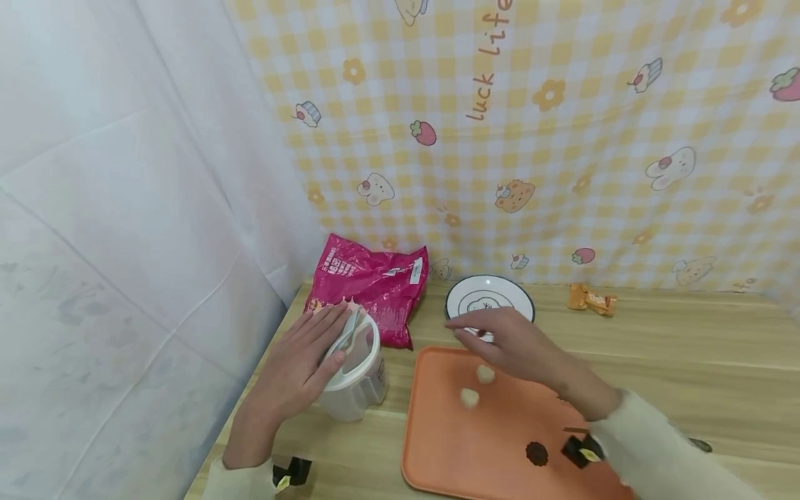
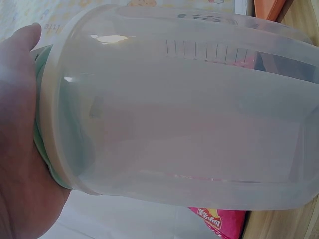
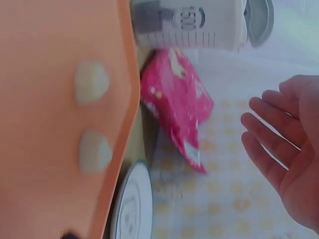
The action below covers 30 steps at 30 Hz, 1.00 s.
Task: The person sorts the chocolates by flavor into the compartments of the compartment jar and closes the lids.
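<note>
My left hand [image 1: 315, 347] rests flat on the lid of a translucent white measuring jar [image 1: 356, 378] that stands on the wooden table; its palm [image 2: 20, 149] lies against the lid of the jar [image 2: 189, 109]. Over the far edge of the orange tray [image 1: 456, 444] my right hand [image 1: 500, 337] hovers with straight fingers, holding nothing. Just below it two pale dough balls [image 1: 485, 373] [image 1: 469, 397] lie on the tray. In the right wrist view the right hand [image 3: 289, 149] shows an empty palm beside the tray [image 3: 40, 149], the dough balls [image 3: 91, 82] and the jar [image 3: 194, 25].
A pink snack bag [image 1: 375, 285] lies behind the jar, against the checked cloth wall. A white plate [image 1: 489, 297] with a dark rim sits behind the tray. An orange wrapper [image 1: 590, 300] lies at the back right. A dark round cookie [image 1: 536, 453] is on the tray's near side.
</note>
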Motion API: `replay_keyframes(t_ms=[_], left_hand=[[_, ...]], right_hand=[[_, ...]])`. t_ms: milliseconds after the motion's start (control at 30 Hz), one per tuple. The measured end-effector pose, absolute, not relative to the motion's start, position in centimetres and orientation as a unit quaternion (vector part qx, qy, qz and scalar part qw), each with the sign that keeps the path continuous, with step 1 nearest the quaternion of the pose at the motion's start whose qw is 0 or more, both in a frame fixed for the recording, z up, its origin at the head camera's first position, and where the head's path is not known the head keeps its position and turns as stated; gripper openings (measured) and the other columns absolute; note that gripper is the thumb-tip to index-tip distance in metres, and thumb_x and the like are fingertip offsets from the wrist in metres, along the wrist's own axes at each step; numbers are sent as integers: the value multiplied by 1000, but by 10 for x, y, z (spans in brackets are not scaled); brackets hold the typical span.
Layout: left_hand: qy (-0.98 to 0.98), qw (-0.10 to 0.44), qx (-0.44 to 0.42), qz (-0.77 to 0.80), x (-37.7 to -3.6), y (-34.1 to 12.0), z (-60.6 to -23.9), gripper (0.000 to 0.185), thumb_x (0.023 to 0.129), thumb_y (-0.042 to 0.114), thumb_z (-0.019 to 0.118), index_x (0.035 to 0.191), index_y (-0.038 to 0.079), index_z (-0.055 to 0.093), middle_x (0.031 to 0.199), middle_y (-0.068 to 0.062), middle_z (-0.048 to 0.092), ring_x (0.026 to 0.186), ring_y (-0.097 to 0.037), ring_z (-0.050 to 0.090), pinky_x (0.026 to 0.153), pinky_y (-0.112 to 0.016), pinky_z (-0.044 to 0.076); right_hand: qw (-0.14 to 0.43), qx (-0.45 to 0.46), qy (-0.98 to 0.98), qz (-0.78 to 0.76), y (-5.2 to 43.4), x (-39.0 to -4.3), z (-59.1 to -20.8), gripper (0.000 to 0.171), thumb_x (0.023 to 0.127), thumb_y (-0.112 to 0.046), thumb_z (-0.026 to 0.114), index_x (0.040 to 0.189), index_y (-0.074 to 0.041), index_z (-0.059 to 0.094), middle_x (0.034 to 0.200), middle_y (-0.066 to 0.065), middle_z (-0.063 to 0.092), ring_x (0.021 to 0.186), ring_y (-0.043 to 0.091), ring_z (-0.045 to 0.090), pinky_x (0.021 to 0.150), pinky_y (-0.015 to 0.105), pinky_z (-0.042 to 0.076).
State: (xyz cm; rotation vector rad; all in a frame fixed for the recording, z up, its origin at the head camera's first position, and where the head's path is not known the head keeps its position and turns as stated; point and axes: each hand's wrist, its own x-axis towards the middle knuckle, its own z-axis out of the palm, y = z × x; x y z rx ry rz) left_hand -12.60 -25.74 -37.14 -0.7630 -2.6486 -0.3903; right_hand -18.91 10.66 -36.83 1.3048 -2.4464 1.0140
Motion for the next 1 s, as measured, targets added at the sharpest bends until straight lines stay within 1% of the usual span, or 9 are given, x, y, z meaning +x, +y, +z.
replay_keyframes(t_ms=[133, 267, 333, 467, 567, 633, 733, 867, 1000], left_hand=[[-938, 174, -267, -135, -126, -258, -371, 64, 102, 39, 53, 158, 9, 41, 162, -10, 39, 151, -26, 32, 123, -49, 22], [-939, 172, -266, -134, -127, -257, -371, 66, 101, 42, 54, 158, 9, 42, 161, -11, 40, 149, -30, 36, 122, -53, 25], [-940, 170, -265, -133, -127, -257, -371, 67, 101, 43, 55, 158, 9, 42, 162, -11, 39, 148, -30, 36, 122, -53, 25], [-942, 166, -261, -130, -128, -256, -371, 68, 101, 45, 55, 158, 10, 42, 162, -10, 40, 149, -28, 36, 121, -53, 25], [-946, 156, -253, -126, -127, -256, -370, 71, 99, 47, 57, 158, 11, 42, 162, -9, 39, 149, -28, 35, 122, -53, 25], [-949, 150, -248, -122, -127, -256, -370, 73, 97, 49, 59, 158, 12, 42, 162, -8, 39, 150, -28, 34, 122, -53, 24], [-951, 148, -243, -117, -127, -254, -369, 77, 95, 52, 62, 158, 13, 42, 163, -7, 38, 150, -29, 34, 121, -53, 25], [-952, 150, -239, -116, -127, -252, -369, 81, 91, 54, 64, 158, 14, 43, 163, -7, 38, 149, -32, 35, 120, -56, 27], [-957, 141, -228, -113, -127, -252, -369, 85, 88, 56, 66, 158, 15, 42, 164, -5, 36, 150, -32, 34, 121, -55, 25]], right_hand=[[42, 426, -815, 391, 69, -194, -363, 28, 103, -19, 65, 128, -11, 74, 97, -5, 76, 79, 4, 68, 69, 27, 58], [-5, 406, -806, 430, 36, -200, -361, 37, 105, -26, 62, 138, -10, 67, 103, 0, 77, 87, 6, 71, 74, 23, 59], [-25, 393, -806, 443, 23, -203, -360, 42, 106, -30, 60, 142, -9, 64, 87, 3, 73, 77, 8, 67, 68, 24, 57], [-56, 368, -807, 460, 1, -208, -361, 46, 106, -38, 57, 144, -11, 62, 88, 3, 72, 76, 11, 59, 68, 28, 54], [-72, 359, -803, 470, -11, -211, -363, 47, 106, -41, 56, 142, -12, 63, 112, -3, 75, 94, 10, 64, 80, 28, 56], [-78, 359, -798, 477, -16, -212, -363, 47, 105, -42, 56, 141, -13, 65, 116, -7, 74, 98, 10, 64, 83, 29, 56], [-85, 361, -790, 488, -20, -212, -364, 46, 105, -41, 56, 140, -13, 66, 109, -9, 74, 95, 12, 61, 76, 29, 53], [-90, 362, -786, 493, -20, -213, -365, 44, 105, -40, 58, 140, -14, 66, 116, -8, 74, 95, 11, 62, 72, 27, 51], [-104, 350, -781, 506, -17, -212, -369, 43, 104, -39, 61, 140, -15, 66, 126, -6, 71, 105, 9, 64, 82, 29, 56]])
